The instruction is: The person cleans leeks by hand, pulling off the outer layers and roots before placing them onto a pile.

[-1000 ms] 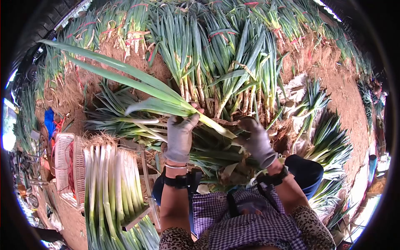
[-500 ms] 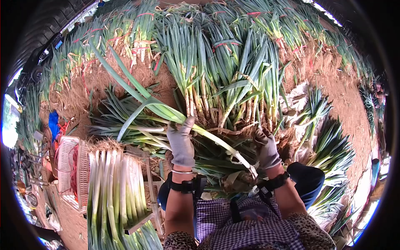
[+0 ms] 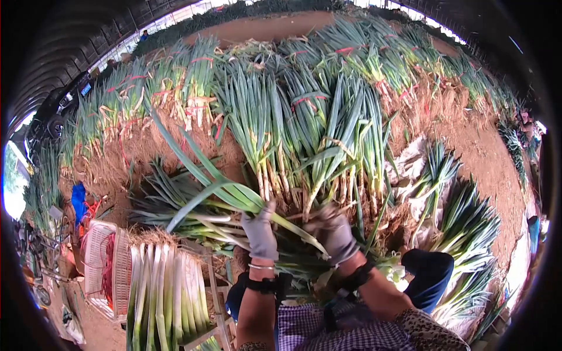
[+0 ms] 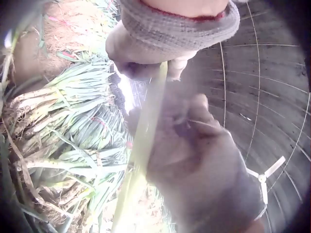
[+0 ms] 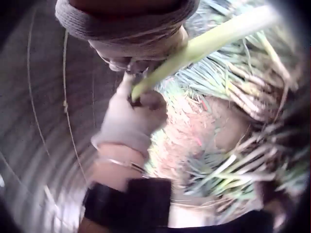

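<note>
My gloved left hand (image 3: 260, 237) grips a long green onion (image 3: 237, 196) around its stalk. The leaves point up and to the left, and the pale end slants down to the right. Beside that pale end is my gloved right hand (image 3: 339, 237), blurred by movement. In the left wrist view the pale stalk (image 4: 146, 126) runs down from the left hand, with the right hand (image 4: 204, 170) close alongside and its fingers bent. The right wrist view has the stalk (image 5: 209, 41) passing by the right hand (image 5: 141, 46); I cannot tell whether its fingers pinch anything.
Clean-stalked green onions (image 3: 167, 286) are stacked at lower left, beside a pale plastic basket (image 3: 99, 257) with red strings. Upright bundles (image 3: 257, 117) stand ahead. Loose onions (image 3: 181, 199) lie to the left, more (image 3: 468, 234) to the right. A blue item (image 3: 78, 202) lies far left.
The right hand first drew away from the stalk to the right, then came back beside its pale end. The left hand kept its grip; the head view tilted upward.
</note>
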